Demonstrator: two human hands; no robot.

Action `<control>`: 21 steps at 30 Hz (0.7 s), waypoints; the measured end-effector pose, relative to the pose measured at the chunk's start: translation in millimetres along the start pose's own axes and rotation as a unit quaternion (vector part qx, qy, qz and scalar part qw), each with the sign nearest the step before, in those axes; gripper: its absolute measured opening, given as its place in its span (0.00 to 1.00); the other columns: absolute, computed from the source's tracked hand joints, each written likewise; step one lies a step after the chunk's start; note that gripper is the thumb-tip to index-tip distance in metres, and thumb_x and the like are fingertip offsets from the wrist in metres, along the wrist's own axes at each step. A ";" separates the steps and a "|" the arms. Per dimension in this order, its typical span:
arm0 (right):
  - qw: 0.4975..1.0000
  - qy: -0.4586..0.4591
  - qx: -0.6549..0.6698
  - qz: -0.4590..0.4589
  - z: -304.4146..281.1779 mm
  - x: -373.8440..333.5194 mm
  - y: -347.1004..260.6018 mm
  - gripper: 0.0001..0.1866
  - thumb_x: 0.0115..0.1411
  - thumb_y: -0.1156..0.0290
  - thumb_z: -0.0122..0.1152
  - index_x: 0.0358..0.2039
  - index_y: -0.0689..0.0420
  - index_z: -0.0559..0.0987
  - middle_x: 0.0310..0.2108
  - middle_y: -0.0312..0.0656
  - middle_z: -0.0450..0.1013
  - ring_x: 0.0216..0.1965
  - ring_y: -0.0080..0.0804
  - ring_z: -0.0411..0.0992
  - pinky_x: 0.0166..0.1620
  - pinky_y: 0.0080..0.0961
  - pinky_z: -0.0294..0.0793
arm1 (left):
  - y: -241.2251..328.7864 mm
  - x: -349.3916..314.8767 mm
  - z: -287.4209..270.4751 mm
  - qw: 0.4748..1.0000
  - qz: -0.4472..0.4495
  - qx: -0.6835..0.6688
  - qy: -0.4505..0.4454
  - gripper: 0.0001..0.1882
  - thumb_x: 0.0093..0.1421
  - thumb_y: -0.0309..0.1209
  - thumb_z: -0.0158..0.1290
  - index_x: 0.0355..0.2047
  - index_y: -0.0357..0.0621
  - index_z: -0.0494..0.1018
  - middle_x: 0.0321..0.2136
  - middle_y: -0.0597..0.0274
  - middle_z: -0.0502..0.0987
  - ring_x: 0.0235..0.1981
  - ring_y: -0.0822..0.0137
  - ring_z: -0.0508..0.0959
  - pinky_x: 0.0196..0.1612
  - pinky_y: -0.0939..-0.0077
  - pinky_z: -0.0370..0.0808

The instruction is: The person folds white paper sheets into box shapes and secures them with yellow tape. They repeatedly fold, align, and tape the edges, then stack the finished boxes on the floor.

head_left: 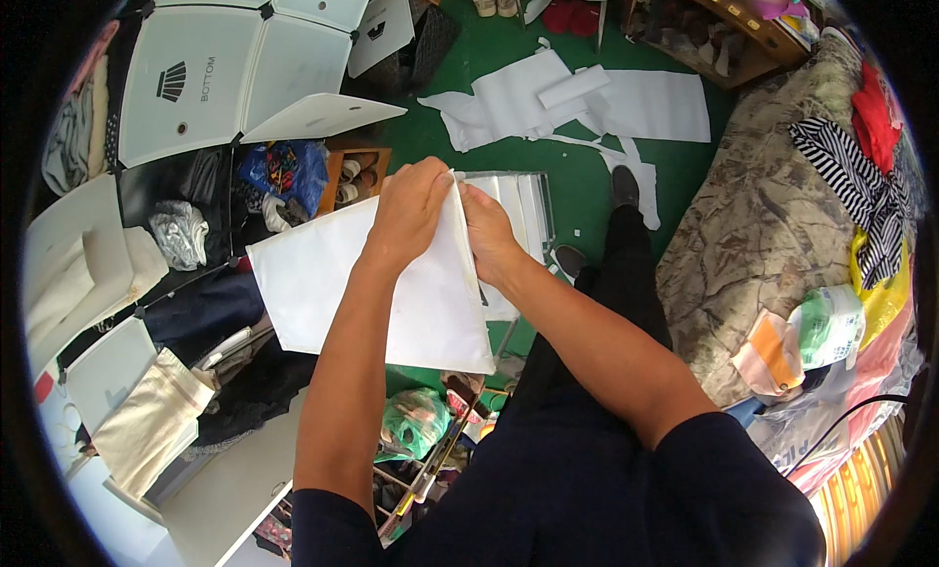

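Note:
My left hand [409, 210] is closed on the upper edge of a white, stiff-looking panel [323, 283] with a seam along its rim. Beside it my right hand [492, 236] grips the same panel near its upper right corner. The fingertips of both hands almost meet there, and some fingers are hidden behind the material. The panel hangs tilted in front of me, its broad face turned up. Just beyond my right hand lie more white sheets in a grey-edged frame [546, 215], partly covered by the hand and panel.
White paper-like scraps [650, 107] lie on the green floor [445, 97] ahead. Left stands a modular cabinet [186, 88] with a door [323, 115] swung out. A bed with a patterned cover [748, 215] runs along the right. Below the panel sits a green plastic bag [413, 420].

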State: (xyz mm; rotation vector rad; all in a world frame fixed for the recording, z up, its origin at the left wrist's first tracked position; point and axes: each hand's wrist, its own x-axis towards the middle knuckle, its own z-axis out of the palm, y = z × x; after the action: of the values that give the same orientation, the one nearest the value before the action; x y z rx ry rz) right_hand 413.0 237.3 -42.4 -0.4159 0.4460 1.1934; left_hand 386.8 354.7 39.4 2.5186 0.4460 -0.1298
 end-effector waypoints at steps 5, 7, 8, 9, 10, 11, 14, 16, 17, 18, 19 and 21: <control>1.000 -0.017 -0.004 -0.010 -3.1 5.5 3.0 0.15 0.76 0.57 0.50 0.46 0.56 0.76 0.39 0.37 0.77 0.37 0.25 0.76 0.43 0.26 0.80 | 5.7 1.9 -2.1 1.000 -0.013 0.006 -0.002 0.11 0.68 0.35 0.51 0.38 0.38 0.72 0.34 0.45 0.75 0.37 0.45 0.74 0.42 0.55 0.69; 1.000 -0.017 -0.003 -0.004 -4.2 7.2 4.4 0.15 0.76 0.58 0.49 0.47 0.56 0.76 0.40 0.38 0.77 0.37 0.26 0.77 0.42 0.27 0.80 | 10.8 3.9 -1.9 0.999 -0.027 0.024 -0.003 0.14 0.64 0.38 0.55 0.38 0.38 0.71 0.34 0.45 0.76 0.38 0.46 0.75 0.43 0.55 0.69; 1.000 -0.018 -0.006 0.002 -5.6 8.4 3.6 0.14 0.76 0.58 0.49 0.47 0.56 0.75 0.40 0.38 0.77 0.38 0.26 0.77 0.42 0.28 0.81 | 14.8 5.0 -1.2 0.998 -0.042 0.036 -0.008 0.15 0.62 0.39 0.57 0.38 0.38 0.71 0.34 0.44 0.76 0.38 0.46 0.75 0.43 0.55 0.69; 1.000 -0.020 -0.008 0.009 -4.0 8.3 2.0 0.14 0.76 0.59 0.49 0.48 0.56 0.75 0.40 0.39 0.77 0.38 0.27 0.77 0.42 0.29 0.81 | 22.6 6.5 -2.4 0.997 -0.058 0.048 -0.012 0.17 0.60 0.40 0.58 0.38 0.38 0.71 0.34 0.44 0.76 0.39 0.46 0.75 0.44 0.55 0.70; 1.000 -0.018 -0.013 0.019 -2.6 8.0 0.3 0.13 0.75 0.62 0.48 0.49 0.56 0.74 0.42 0.40 0.76 0.40 0.29 0.78 0.44 0.31 0.82 | 25.7 7.2 -2.8 0.995 -0.073 0.059 -0.017 0.18 0.58 0.40 0.59 0.38 0.38 0.71 0.34 0.44 0.76 0.39 0.46 0.76 0.44 0.55 0.70; 0.999 -0.016 -0.018 0.029 -1.4 7.8 -1.6 0.13 0.74 0.64 0.46 0.51 0.56 0.72 0.44 0.42 0.76 0.42 0.30 0.79 0.45 0.33 0.83 | 22.2 7.8 -1.7 0.995 -0.073 0.062 -0.018 0.19 0.57 0.40 0.60 0.38 0.38 0.70 0.34 0.44 0.76 0.39 0.46 0.76 0.44 0.54 0.70; 0.999 -0.018 -0.022 0.044 0.4 6.7 -1.3 0.13 0.73 0.65 0.45 0.54 0.56 0.71 0.46 0.43 0.76 0.44 0.32 0.80 0.47 0.35 0.84 | 16.4 8.5 1.9 0.994 -0.080 0.067 -0.023 0.20 0.55 0.40 0.60 0.38 0.38 0.70 0.33 0.44 0.76 0.38 0.45 0.76 0.44 0.53 0.69; 0.998 -0.017 -0.023 0.050 -0.8 7.6 -1.4 0.14 0.73 0.64 0.46 0.54 0.55 0.71 0.47 0.43 0.76 0.44 0.32 0.80 0.47 0.35 0.85 | 20.8 10.2 2.5 0.993 -0.090 0.072 -0.032 0.20 0.54 0.40 0.60 0.38 0.38 0.70 0.32 0.43 0.76 0.38 0.44 0.75 0.44 0.53 0.69; 0.998 -0.015 -0.025 0.055 -1.9 7.5 -1.9 0.14 0.73 0.63 0.46 0.54 0.55 0.71 0.47 0.43 0.76 0.44 0.32 0.80 0.47 0.35 0.85 | 20.6 10.8 3.5 0.993 -0.085 0.078 -0.030 0.19 0.54 0.40 0.60 0.38 0.38 0.70 0.33 0.44 0.76 0.38 0.44 0.75 0.44 0.52 0.69; 0.998 -0.013 -0.027 0.061 -1.8 6.4 -1.9 0.14 0.73 0.63 0.46 0.54 0.55 0.71 0.47 0.43 0.76 0.44 0.32 0.80 0.47 0.35 0.85 | 19.9 9.9 4.6 0.993 -0.082 0.083 -0.029 0.19 0.54 0.39 0.59 0.38 0.38 0.70 0.33 0.44 0.76 0.38 0.44 0.75 0.44 0.52 0.68; 0.998 -0.006 -0.019 0.065 -1.1 5.9 -1.5 0.14 0.74 0.62 0.47 0.53 0.55 0.71 0.46 0.43 0.76 0.43 0.32 0.80 0.45 0.35 0.85 | 19.2 9.1 5.9 0.993 -0.080 0.088 -0.027 0.19 0.54 0.39 0.59 0.38 0.38 0.70 0.34 0.44 0.76 0.39 0.44 0.75 0.44 0.52 0.68; 0.997 0.006 -0.003 0.073 4.7 4.5 -2.6 0.14 0.74 0.61 0.48 0.52 0.57 0.72 0.43 0.43 0.77 0.40 0.32 0.80 0.42 0.33 0.85 | 17.9 8.2 9.1 0.994 -0.059 0.096 -0.012 0.16 0.54 0.37 0.59 0.36 0.41 0.68 0.32 0.50 0.73 0.38 0.47 0.73 0.44 0.55 0.65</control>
State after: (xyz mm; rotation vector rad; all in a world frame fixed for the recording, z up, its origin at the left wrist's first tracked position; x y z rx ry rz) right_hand 417.3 242.5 -40.7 -0.4005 0.4899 1.3346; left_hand 400.7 338.0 39.6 2.6754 0.5983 -0.2586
